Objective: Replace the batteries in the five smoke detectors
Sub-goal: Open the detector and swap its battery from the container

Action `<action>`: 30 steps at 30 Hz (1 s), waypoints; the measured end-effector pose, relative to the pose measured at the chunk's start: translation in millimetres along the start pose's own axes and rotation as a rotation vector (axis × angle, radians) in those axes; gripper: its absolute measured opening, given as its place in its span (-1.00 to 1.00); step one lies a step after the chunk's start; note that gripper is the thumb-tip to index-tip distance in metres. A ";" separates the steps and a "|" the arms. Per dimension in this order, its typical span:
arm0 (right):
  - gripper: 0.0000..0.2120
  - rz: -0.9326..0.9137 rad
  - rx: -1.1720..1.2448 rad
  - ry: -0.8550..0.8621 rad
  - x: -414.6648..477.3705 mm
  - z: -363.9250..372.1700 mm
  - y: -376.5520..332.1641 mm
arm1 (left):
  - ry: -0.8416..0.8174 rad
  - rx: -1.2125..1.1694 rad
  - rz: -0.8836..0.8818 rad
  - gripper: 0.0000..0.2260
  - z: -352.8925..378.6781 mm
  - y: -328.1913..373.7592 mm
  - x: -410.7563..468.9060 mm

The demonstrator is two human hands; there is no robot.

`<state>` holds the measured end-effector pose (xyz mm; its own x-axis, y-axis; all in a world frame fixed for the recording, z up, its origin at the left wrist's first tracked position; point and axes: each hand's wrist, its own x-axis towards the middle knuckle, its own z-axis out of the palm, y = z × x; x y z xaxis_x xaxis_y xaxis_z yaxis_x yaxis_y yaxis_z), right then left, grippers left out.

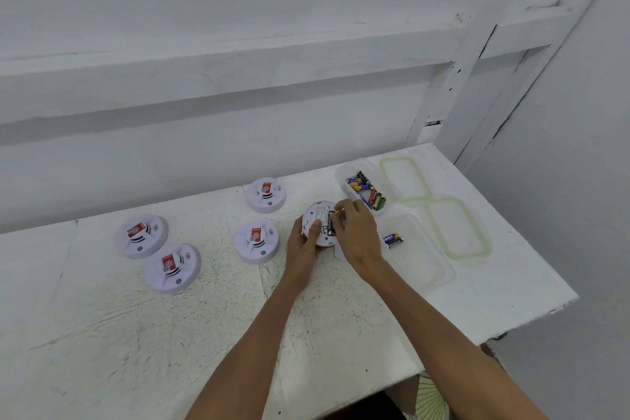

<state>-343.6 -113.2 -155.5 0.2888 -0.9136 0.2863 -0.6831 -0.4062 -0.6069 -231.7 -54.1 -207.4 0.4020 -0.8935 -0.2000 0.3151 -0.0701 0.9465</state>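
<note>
A white smoke detector (315, 215) lies back-side up on the white table, its battery bay showing. My left hand (301, 249) grips its near-left rim with the thumb on the label. My right hand (358, 235) is over the bay, its fingertips pinching a small yellow-tipped battery (338, 211) at the bay's far end. Several other detectors stand face up with red tags: one behind (266, 195), one to the left (257, 241), and two further left (141, 235) (172, 268).
A clear tub (342, 171) holding several mixed batteries sits at the back right. A nearer clear tub (426, 269) holds two dark batteries (393, 240). Two green-rimmed lids (405, 182) (460, 227) lie to the right. The table edge drops off at right and front.
</note>
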 end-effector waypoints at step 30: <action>-0.71 0.643 -0.135 -0.001 -8.4 -51.5 71.4 | -0.037 -0.008 -0.027 -0.64 -2.9 -1.6 1.6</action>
<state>-429.4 -133.4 -163.1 -0.2047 -0.9734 -0.1034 -0.7981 0.2271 -0.5581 -229.1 -54.1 -210.0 0.3610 -0.9072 -0.2160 0.3326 -0.0911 0.9387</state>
